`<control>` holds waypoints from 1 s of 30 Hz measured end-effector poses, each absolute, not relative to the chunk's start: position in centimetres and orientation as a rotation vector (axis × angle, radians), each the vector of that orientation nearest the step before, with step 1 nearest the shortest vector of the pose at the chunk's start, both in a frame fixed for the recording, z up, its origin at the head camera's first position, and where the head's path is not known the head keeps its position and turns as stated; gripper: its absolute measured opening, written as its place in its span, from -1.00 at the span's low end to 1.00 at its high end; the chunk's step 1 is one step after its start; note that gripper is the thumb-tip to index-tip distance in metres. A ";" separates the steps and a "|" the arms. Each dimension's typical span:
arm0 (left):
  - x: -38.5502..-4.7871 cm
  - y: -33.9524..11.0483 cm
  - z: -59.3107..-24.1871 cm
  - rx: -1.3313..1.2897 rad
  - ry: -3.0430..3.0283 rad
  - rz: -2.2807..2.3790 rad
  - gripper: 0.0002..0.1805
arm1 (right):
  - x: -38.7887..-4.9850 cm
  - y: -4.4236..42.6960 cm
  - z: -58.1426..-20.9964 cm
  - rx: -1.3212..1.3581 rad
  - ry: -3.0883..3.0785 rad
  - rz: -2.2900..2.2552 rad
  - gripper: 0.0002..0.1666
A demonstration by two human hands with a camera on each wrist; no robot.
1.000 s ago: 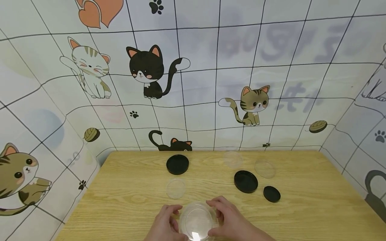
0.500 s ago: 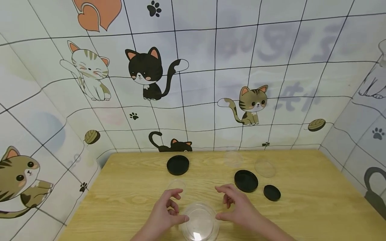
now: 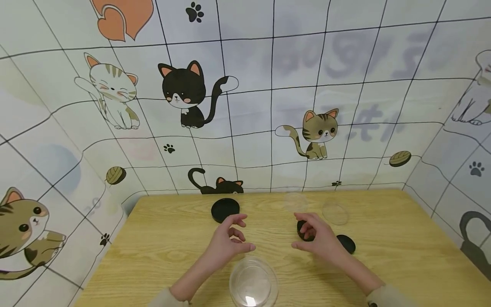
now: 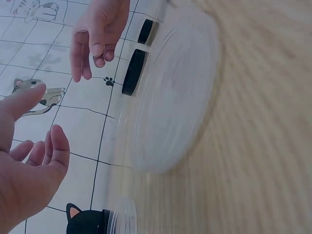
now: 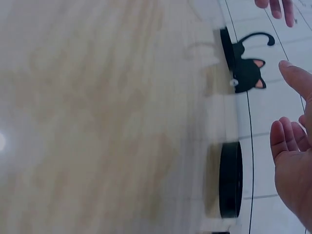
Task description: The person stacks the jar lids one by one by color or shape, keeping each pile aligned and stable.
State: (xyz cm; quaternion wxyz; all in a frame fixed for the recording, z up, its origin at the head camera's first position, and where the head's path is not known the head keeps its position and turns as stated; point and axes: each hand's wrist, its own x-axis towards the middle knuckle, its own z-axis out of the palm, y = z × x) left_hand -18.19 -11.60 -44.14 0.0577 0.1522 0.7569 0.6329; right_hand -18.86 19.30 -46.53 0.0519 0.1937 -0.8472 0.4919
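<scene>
A clear round plastic container [image 3: 253,282] stands on the table near its front edge; its ridged side [image 4: 175,92] fills the middle of the left wrist view. My left hand [image 3: 226,241] hovers above and behind it with fingers loosely bent, holding nothing. Across from it, my right hand [image 3: 320,238] is also in the air with nothing in its fingers. In the head view that hand partly covers a black round lid [image 3: 301,231]. A smaller black lid [image 3: 347,244] shows beside the right wrist. Another black lid [image 3: 225,208] lies behind the left hand.
Two thin clear discs [image 3: 296,202] [image 3: 335,213] lie at the back right of the wooden table [image 3: 153,256]. Another clear disc [image 4: 127,217] shows at the bottom of the left wrist view. A cat-patterned wall covering [image 3: 253,149] encloses the back and sides.
Both hands have let go of the clear container, lifted away and moved forward and apart. The container stays in place. The clear disc behind it is now hidden in the head view.
</scene>
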 end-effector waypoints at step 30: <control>-26.5 -4.9 -46.1 0.357 2.249 1.877 -0.27 | -26.5 24.2 -46.7 0.303 -2.677 1.362 -0.03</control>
